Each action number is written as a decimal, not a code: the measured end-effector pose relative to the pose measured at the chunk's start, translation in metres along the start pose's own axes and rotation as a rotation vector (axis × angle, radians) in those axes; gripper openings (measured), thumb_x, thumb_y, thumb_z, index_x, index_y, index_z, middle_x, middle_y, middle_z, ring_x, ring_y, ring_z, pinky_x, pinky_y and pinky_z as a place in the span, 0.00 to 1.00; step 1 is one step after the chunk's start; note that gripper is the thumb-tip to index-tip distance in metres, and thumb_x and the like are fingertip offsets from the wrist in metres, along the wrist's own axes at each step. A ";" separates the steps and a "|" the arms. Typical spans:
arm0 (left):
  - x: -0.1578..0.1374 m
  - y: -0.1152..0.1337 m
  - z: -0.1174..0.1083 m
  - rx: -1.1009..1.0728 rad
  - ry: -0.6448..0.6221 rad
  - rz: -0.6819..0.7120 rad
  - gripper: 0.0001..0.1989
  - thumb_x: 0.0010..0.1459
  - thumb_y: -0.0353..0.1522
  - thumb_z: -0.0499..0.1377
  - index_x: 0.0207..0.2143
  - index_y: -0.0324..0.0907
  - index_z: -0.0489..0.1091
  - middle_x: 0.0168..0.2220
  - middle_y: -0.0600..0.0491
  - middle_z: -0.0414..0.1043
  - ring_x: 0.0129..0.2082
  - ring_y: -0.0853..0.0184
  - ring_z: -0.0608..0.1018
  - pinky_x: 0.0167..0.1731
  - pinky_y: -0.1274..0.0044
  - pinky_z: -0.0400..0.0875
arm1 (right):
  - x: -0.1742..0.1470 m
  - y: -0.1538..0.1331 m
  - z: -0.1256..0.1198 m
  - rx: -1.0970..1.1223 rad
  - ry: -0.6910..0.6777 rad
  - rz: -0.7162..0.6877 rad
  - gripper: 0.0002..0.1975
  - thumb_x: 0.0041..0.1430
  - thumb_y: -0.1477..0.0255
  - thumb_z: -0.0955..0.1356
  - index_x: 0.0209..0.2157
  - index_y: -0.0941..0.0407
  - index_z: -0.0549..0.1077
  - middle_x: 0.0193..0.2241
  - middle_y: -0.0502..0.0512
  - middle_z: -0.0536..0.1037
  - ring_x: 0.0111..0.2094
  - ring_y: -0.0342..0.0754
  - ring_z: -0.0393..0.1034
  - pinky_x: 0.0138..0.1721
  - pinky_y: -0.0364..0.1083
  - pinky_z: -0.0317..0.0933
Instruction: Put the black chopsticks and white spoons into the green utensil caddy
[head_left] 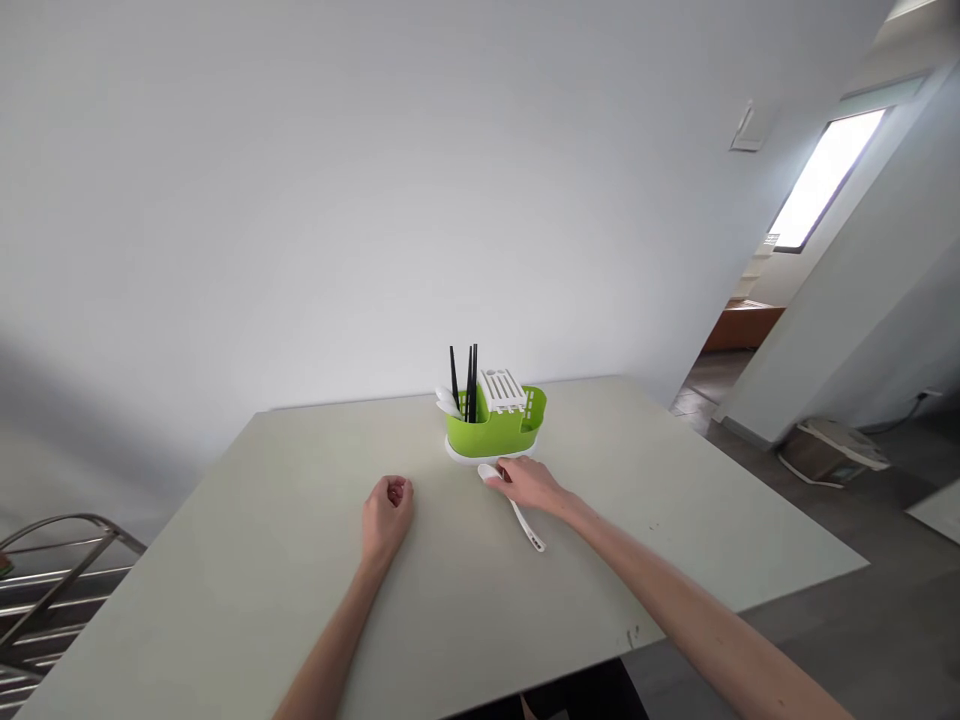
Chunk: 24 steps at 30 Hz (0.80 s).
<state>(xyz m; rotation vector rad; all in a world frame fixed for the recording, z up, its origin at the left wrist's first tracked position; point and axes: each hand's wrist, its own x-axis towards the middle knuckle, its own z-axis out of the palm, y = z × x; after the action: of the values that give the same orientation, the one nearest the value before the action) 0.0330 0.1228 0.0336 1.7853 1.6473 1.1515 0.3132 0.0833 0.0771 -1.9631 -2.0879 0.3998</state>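
Note:
On the table, a white spoon (528, 527) slants with its bowl toward the utensil holder and its handle toward me. My right hand (526, 482) is at the bowl end, fingers closed around it just in front of the holder. The green utensil holder (491, 437) stands on a white base near the wall. Several black chopsticks (472, 385) and white spoons (448, 402) stick up from its left side, and a white slotted piece (502, 390) sits in its middle. To the left, my left hand (388, 515) rests on the table in a loose fist, nothing visible inside.
The pale table (300, 560) reaches back to the white wall (337, 200). A metal rack (60, 590) stands off its left edge. On the floor at the right lies a brownish box-like container (829, 450), beyond the table's right edge.

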 end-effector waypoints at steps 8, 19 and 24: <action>-0.001 0.005 -0.001 0.014 -0.038 -0.021 0.20 0.62 0.48 0.53 0.30 0.45 0.75 0.22 0.56 0.72 0.24 0.65 0.72 0.30 0.75 0.65 | 0.021 -0.052 -0.086 0.130 0.321 -0.154 0.19 0.72 0.53 0.63 0.34 0.53 0.69 0.27 0.49 0.77 0.28 0.46 0.70 0.26 0.43 0.50; -0.002 -0.001 0.003 0.002 -0.038 -0.026 0.19 0.62 0.47 0.53 0.31 0.45 0.76 0.26 0.54 0.77 0.27 0.64 0.75 0.31 0.75 0.66 | 0.026 -0.072 -0.148 -0.024 0.646 -0.201 0.21 0.75 0.53 0.57 0.43 0.53 0.73 0.26 0.50 0.78 0.27 0.48 0.72 0.28 0.43 0.49; -0.002 -0.001 0.002 0.008 -0.043 -0.028 0.18 0.62 0.47 0.54 0.30 0.45 0.75 0.26 0.54 0.76 0.26 0.65 0.74 0.32 0.74 0.66 | 0.039 -0.075 -0.147 -0.230 0.633 -0.231 0.19 0.77 0.57 0.58 0.44 0.54 0.75 0.32 0.53 0.83 0.29 0.48 0.73 0.29 0.44 0.45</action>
<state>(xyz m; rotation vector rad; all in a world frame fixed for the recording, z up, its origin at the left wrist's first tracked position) 0.0344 0.1209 0.0314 1.7746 1.6488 1.0879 0.2947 0.1224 0.2412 -1.6283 -1.9444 -0.4685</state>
